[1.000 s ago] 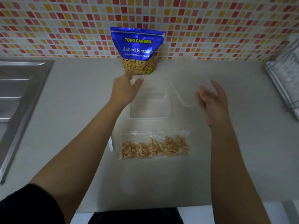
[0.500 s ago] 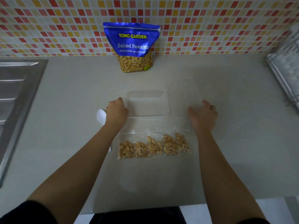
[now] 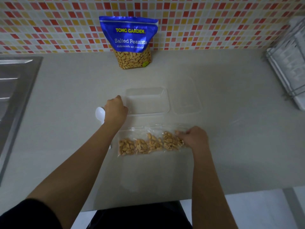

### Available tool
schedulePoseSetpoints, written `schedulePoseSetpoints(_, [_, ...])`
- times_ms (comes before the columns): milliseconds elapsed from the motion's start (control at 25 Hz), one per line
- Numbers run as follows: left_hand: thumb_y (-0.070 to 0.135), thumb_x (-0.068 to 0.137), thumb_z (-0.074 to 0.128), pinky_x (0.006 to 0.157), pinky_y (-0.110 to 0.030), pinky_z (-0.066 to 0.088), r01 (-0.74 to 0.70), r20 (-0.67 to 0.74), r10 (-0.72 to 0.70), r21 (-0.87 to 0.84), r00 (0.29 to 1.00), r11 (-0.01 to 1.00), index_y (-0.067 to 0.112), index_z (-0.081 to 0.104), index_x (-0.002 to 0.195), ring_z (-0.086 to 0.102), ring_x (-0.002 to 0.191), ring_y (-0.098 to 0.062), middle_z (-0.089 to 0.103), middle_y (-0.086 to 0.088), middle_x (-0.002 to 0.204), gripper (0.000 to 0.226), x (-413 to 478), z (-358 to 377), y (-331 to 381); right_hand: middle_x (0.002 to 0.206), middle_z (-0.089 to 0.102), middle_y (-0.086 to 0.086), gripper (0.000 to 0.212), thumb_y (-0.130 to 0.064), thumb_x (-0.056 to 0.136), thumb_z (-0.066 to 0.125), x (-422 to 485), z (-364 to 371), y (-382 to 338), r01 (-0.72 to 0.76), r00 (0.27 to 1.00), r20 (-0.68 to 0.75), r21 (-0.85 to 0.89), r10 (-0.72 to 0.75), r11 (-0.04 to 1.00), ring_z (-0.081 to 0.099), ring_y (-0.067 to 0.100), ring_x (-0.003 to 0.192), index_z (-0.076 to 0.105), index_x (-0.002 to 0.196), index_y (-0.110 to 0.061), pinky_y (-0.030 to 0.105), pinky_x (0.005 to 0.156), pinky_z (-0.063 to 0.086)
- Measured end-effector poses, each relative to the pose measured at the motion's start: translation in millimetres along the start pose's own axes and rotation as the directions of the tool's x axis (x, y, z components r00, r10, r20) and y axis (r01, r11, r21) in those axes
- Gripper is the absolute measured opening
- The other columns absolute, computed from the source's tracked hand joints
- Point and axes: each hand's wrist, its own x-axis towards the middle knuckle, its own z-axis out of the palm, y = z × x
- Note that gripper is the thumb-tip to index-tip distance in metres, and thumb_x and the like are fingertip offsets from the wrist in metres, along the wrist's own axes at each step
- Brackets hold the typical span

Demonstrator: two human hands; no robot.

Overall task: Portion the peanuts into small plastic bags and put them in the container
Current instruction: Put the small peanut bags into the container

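The right hand (image 3: 194, 138) has its fingers (image 3: 180, 132) curled down onto the right end of a row of small clear plastic bags of peanuts (image 3: 150, 142), pinching it; the row lies flat on the grey worktop (image 3: 239, 129). The left hand (image 3: 115, 110) is clenched beside the left edge of a clear rectangular plastic container (image 3: 146, 100), partly covering a white plastic spoon (image 3: 100, 114); whether it grips anything I cannot tell. Beside the container lies its clear lid (image 3: 185, 98). A blue salted-peanut pouch (image 3: 130, 42) stands against the tiled wall (image 3: 49, 25).
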Motion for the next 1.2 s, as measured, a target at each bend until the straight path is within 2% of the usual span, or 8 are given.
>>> schedulePoseSetpoints(120, [0.001, 0.080, 0.050, 0.062, -0.037, 0.037, -0.018, -0.013, 0.019, 0.013, 1.000, 1.000, -0.002, 0.048, 0.081, 0.050, 0.068, -0.035, 0.060, -0.026, 0.080, 0.004, -0.6, 1.3, -0.7, 0.092, 0.068, 0.013, 0.023, -0.033, 0.078, 0.071, -4.9, 0.3, -2.2, 0.011, 0.998, -0.065, 0.139, -0.002, 0.990, 0.062, 0.029, 0.096, 0.057, 0.078, -0.015, 0.031, 0.079, 0.043])
schedulePoseSetpoints(320, [0.000, 0.079, 0.049, 0.059, -0.036, 0.035, -0.029, -0.017, 0.029, -0.004, 0.999, 1.000, 0.004, 0.040, 0.076, 0.047, 0.065, -0.034, 0.054, -0.022, 0.074, 0.010, -0.5, 4.2, -3.2, 0.066, 0.053, -0.007, 0.023, -0.021, 0.079, 0.072, -18.0, -12.8, -4.6, 0.248, 0.950, -0.278, 0.402, -0.140, 0.881, 0.054, 0.017, 0.065, 0.050, 0.075, -0.015, 0.009, 0.055, 0.040])
schedulePoseSetpoints(520, [0.001, 0.080, 0.048, 0.056, -0.034, 0.030, -0.053, -0.002, 0.053, 0.002, 0.999, 0.999, 0.000, 0.047, 0.083, 0.045, 0.066, -0.032, 0.048, -0.016, 0.070, 0.003, -1.8, 3.6, -3.6, 0.109, 0.063, -0.001, 0.023, -0.020, 0.084, 0.067, -7.7, -30.9, -55.0, 0.390, 0.917, -0.213, 0.654, -0.336, 0.648, 0.062, 0.015, 0.085, 0.061, 0.106, -0.019, 0.028, 0.077, 0.054])
schedulePoseSetpoints(720, [0.000, 0.081, 0.047, 0.056, -0.035, 0.031, -0.069, 0.000, 0.069, 0.005, 0.998, 0.998, 0.002, 0.043, 0.082, 0.046, 0.066, -0.033, 0.049, -0.018, 0.071, 0.004, -3.8, 2.1, -4.4, 0.124, 0.054, 0.005, 0.042, -0.009, 0.082, 0.067, 28.6, 3.5, -113.0, 0.438, 0.871, -0.026, 0.498, -0.491, 0.749, 0.058, 0.017, 0.095, 0.055, 0.122, -0.011, 0.024, 0.087, 0.047])
schedulePoseSetpoints(840, [-0.001, 0.081, 0.045, 0.056, -0.035, 0.032, -0.069, 0.002, 0.069, 0.035, 0.998, 0.997, 0.003, 0.042, 0.083, 0.051, 0.067, -0.036, 0.058, -0.023, 0.077, 0.006, -4.6, 1.3, -3.9, 0.106, 0.052, 0.008, 0.028, -0.015, 0.079, 0.069, 41.2, 25.5, -125.5, 0.525, 0.845, 0.084, 0.059, -0.528, 0.849, 0.052, 0.021, 0.097, 0.058, 0.105, -0.009, 0.016, 0.074, 0.040])
schedulePoseSetpoints(1000, [-0.002, 0.080, 0.044, 0.056, -0.036, 0.032, -0.073, 0.002, 0.073, 0.042, 0.997, 0.996, -0.003, 0.048, 0.092, 0.055, 0.073, -0.040, 0.061, -0.026, 0.081, 0.013, -5.0, 0.5, -3.2, 0.121, 0.048, 0.019, 0.040, -0.025, 0.082, 0.067, 36.3, 24.8, -130.2, 0.527, 0.827, 0.017, -0.375, -0.562, 0.763, 0.052, 0.037, 0.108, 0.056, 0.116, -0.006, 0.034, 0.089, 0.043])
schedulePoseSetpoints(1080, [-0.002, 0.081, 0.044, 0.056, -0.036, 0.031, -0.073, -0.001, 0.073, 0.041, 0.997, 0.997, -0.002, 0.048, 0.093, 0.049, 0.067, -0.036, 0.060, -0.026, 0.081, 0.013, -5.8, 0.4, -3.4, 0.121, 0.051, 0.016, 0.036, -0.020, 0.082, 0.065, 34.0, 17.3, -136.4, 0.601, 0.764, -0.019, -0.342, -0.645, 0.722, 0.053, 0.035, 0.108, 0.061, 0.116, -0.009, 0.034, 0.090, 0.044])
schedulePoseSetpoints(1200, [-0.001, 0.081, 0.044, 0.057, -0.036, 0.033, -0.055, 0.001, 0.055, 0.026, 0.998, 0.998, -0.001, 0.047, 0.094, 0.051, 0.069, -0.037, 0.060, -0.025, 0.082, 0.013, -6.5, 2.0, -3.5, 0.112, 0.065, 0.014, 0.030, -0.008, 0.079, 0.066, 36.0, 14.1, -141.2, 0.709, 0.700, 0.144, -0.261, -0.700, 0.655, 0.061, 0.030, 0.104, 0.069, 0.109, -0.010, 0.028, 0.088, 0.045])
